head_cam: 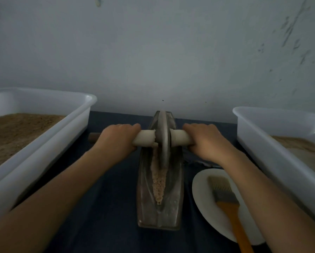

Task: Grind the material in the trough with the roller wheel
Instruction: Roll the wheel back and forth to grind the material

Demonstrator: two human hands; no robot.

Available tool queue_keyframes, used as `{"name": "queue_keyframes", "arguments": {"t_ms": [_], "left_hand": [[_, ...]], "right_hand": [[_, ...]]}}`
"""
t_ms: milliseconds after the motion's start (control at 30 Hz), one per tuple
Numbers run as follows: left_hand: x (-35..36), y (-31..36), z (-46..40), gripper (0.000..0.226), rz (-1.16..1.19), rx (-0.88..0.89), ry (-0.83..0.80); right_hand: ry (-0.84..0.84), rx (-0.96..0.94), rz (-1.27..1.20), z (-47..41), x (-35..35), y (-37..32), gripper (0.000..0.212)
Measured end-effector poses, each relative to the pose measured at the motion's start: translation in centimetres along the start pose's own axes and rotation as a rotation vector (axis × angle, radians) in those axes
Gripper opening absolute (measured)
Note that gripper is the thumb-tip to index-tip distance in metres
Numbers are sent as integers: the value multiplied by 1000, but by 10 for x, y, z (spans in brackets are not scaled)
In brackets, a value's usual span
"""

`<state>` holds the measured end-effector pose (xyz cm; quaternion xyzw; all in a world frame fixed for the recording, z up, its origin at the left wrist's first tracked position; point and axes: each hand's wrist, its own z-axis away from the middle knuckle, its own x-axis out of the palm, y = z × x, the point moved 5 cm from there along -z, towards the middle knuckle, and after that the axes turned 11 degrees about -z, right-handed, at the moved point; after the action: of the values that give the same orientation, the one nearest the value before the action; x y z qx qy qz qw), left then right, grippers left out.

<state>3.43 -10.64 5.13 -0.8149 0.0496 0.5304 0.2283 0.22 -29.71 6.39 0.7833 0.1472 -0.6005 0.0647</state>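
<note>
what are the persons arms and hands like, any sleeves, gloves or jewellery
Both forearms are bare up to the frame edge, with no sleeves in view. The left hand and right hand wear no gloves, and no rings, watch or bracelets show. The dim, slightly blurred view hides finer marks.

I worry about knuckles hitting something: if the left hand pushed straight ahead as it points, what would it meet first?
Probably the wall: nothing shows on the dark cloth beyond the left hand, though depth is unclear.

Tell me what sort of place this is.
Probably a small herb or grain grinding workbench: a boat-shaped trough with a roller wheel, tubs of brown powder either side, and a brush on a plate.
</note>
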Motion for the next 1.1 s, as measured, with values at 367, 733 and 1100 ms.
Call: {"name": "queue_keyframes", "arguments": {"t_ms": [367, 733, 1100], "left_hand": [[-5, 3, 3, 31, -21, 5, 77], [-28, 2, 34, 27, 141, 284, -511], [-5, -1, -3, 32, 0, -11, -98]], "right_hand": [[-24, 33, 13, 9, -1, -2, 20], [-602, 93, -166, 47, -33, -35, 22], [-83, 52, -14, 4, 0, 0, 18]]}}
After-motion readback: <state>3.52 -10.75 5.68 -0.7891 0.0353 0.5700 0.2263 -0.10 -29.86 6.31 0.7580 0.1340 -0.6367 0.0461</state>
